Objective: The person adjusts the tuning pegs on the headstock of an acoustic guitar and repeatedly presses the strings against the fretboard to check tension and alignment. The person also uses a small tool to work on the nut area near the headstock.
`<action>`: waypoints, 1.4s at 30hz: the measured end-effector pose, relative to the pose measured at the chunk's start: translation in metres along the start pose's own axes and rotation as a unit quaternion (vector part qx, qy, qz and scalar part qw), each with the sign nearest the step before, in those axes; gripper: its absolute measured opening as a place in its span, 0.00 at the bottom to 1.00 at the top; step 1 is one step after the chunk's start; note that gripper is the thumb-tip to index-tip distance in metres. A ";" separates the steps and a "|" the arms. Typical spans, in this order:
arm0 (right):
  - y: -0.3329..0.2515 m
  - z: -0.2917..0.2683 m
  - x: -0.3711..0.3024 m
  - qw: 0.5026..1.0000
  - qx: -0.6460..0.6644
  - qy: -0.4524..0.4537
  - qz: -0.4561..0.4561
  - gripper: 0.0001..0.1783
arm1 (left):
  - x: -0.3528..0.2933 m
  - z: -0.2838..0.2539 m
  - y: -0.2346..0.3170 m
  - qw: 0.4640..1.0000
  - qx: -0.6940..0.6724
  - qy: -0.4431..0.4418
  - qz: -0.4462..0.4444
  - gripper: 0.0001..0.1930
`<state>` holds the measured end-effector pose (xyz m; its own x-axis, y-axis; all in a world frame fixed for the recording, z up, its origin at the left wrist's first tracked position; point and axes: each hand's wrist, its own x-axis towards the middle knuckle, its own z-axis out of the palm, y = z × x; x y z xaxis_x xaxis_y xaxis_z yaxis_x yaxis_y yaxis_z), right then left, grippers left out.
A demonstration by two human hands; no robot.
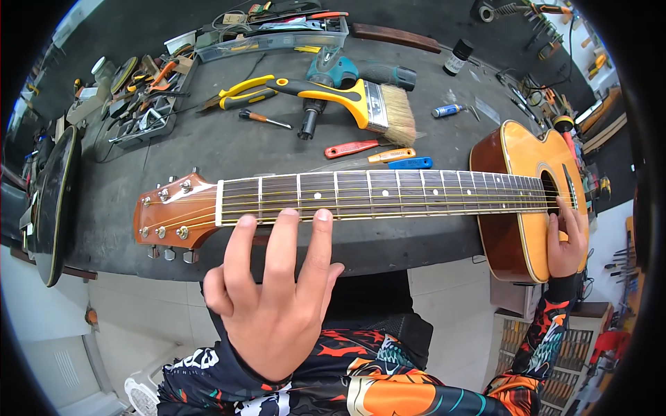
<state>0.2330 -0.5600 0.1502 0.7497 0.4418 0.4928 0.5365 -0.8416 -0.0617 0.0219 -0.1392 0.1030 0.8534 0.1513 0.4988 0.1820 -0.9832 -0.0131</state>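
So there's a dark desk (201, 149), and an acoustic guitar (388, 196) stretches across its near side, headstock (173, 208) left, body (527, 236) right. Past it sits a teal drill (333, 69) with a chunky yellow-handled paintbrush (354, 104) lying partly over it. My left hand (277, 305) is spread wide, three fingertips at the strings (416, 203) near the headstock. The right hand (567, 246) is loosely open, fingers by the soundhole (548, 184). Smallest: red (352, 148), orange (392, 155) and blue handles (410, 163) just behind the strings.
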 end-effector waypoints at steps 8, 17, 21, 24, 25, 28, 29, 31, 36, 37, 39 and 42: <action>-0.003 0.002 0.000 0.999 0.027 0.016 0.013 0.21 | 0.005 -0.001 0.003 0.999 -0.041 -0.009 -0.012 0.35; -0.006 0.002 0.000 0.999 0.024 0.008 0.031 0.18 | 0.006 0.002 -0.005 0.998 -0.061 -0.012 0.002 0.33; -0.007 -0.003 0.005 0.997 -0.059 0.025 -0.034 0.16 | -0.011 0.014 -0.017 0.991 -0.116 0.057 0.031 0.33; -0.009 -0.002 0.008 0.995 -0.083 0.049 -0.040 0.13 | -0.023 0.019 -0.019 0.995 -0.066 0.003 0.069 0.33; -0.014 -0.001 0.012 0.995 -0.078 0.055 -0.040 0.13 | -0.026 0.019 -0.017 0.997 -0.037 0.013 0.073 0.33; -0.044 0.001 0.022 0.995 -0.061 0.033 -0.065 0.12 | -0.025 0.021 -0.023 0.993 -0.087 0.024 0.072 0.33; -0.058 -0.001 0.026 0.996 -0.052 0.023 -0.070 0.12 | -0.022 0.024 -0.025 0.990 -0.122 0.030 0.069 0.33; -0.092 0.002 0.039 0.994 -0.015 0.006 -0.105 0.12 | -0.015 0.025 -0.025 0.987 -0.137 0.030 0.082 0.31; -0.177 0.018 0.065 0.977 0.059 -0.030 -0.205 0.15 | -0.008 0.033 -0.018 0.977 -0.183 0.048 0.101 0.34; -0.188 0.021 0.067 0.971 0.069 -0.040 -0.224 0.15 | -0.007 0.033 -0.016 0.976 -0.191 0.045 0.100 0.34; -0.206 0.028 0.074 0.958 0.088 -0.041 -0.269 0.16 | -0.004 0.036 -0.012 0.978 -0.178 0.053 0.097 0.34; -0.229 0.035 0.086 0.940 0.109 -0.045 -0.320 0.16 | 0.000 0.039 -0.006 0.981 -0.157 0.077 0.084 0.30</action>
<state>0.1875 -0.3183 0.1763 0.2701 0.8690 0.4145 0.9484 -0.3144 0.0411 0.0395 -0.1289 0.0693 0.7703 -0.0097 0.6377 -0.1355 -0.9795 0.1488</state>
